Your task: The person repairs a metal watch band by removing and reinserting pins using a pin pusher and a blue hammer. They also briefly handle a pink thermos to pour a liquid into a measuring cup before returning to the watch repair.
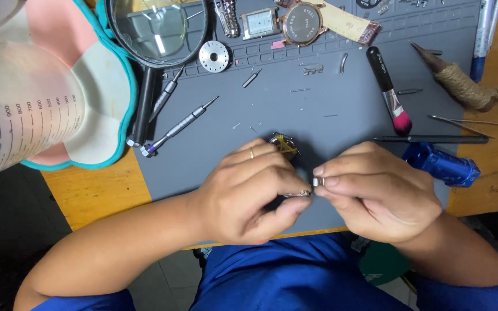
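**Two hands meet over a small metal piece at the mat's near edge**

Head view: Both hands work close together above the near edge of the grey work mat, which lies on a wooden table. The left hand is curled, its thumb and forefinger pinched on a small silvery metal part that looks like a link or a bit of watch band. What it is exactly is too small to tell. The right hand comes in from the opposite side, fingers pressed together, thumb and forefinger nipping a tiny pale piece right at the tip of the left hand's part. The two fingertip pairs are touching or nearly so, and the metal part's long axis runs left to right between them, so each hand closes on one end.

Just behind the left hand's knuckles, toward the mat's middle, sits a small brass-coloured watch movement. A blue tool lies at the mat's right edge near the right hand. Screwdrivers lie toward the left edge; a magnifying glass and a wristwatch are at the far edge.
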